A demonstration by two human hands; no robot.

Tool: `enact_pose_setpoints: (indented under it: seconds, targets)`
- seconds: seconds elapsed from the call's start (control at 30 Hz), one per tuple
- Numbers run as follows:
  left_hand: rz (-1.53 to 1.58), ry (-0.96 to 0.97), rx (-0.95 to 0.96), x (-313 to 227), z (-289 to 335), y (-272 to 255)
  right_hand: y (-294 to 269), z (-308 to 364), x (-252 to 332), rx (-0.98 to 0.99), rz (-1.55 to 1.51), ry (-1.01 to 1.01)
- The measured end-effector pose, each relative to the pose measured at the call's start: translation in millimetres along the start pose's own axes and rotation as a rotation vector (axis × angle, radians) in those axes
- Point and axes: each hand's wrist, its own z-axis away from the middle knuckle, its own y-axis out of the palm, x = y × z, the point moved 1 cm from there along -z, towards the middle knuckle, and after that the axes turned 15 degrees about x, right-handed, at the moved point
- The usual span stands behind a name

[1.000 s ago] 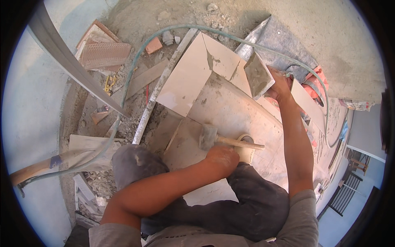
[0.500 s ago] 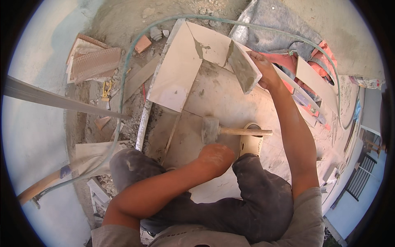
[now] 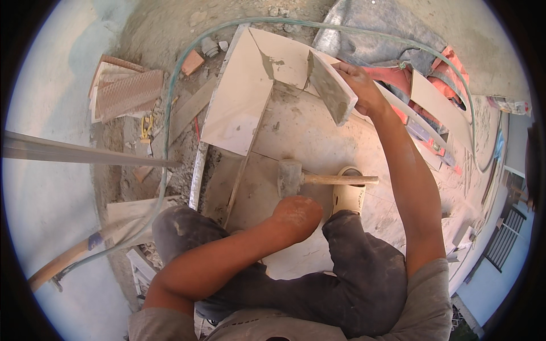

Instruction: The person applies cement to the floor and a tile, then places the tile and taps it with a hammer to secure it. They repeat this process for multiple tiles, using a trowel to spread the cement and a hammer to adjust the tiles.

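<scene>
My right hand (image 3: 361,91) reaches forward and grips a cut piece of tile (image 3: 331,94) by its far right edge. Grey mortar coats the side of the piece facing left, and it stands tilted over the row of laid cream tiles (image 3: 233,105). My left hand (image 3: 300,217) is bent inward above my lap, its fingers hidden from view. Just beyond it is a mallet with a grey head (image 3: 289,178) and a wooden handle (image 3: 324,180), lying across in front of my shoe (image 3: 348,196). Whether the left hand touches the mallet cannot be seen.
A green hose (image 3: 169,122) curves around the work area. Stacked tiles (image 3: 128,94) lie by the left wall, near a metal bar (image 3: 85,152). To the right are a level (image 3: 429,142), loose tile strips (image 3: 441,111) and a grey sheet (image 3: 375,31) over red cloth.
The tile piece in my right hand has turned, showing more of its edge and less of its mortared side. My left hand and the mallet stay almost in place.
</scene>
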Motion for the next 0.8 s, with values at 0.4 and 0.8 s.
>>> enact_pose_setpoints:
  seconds: [0.4, 0.8]
  targets:
    - [-0.043, -0.176, -0.122, 24.9, -10.4, -31.6, -18.7, 9.0, 11.9, -0.103, 0.105, -0.018]
    - [1.515, 0.061, -0.835, 96.2, -91.8, -79.7, -60.9, 54.2, 21.3, -0.243, 0.243, -0.119]
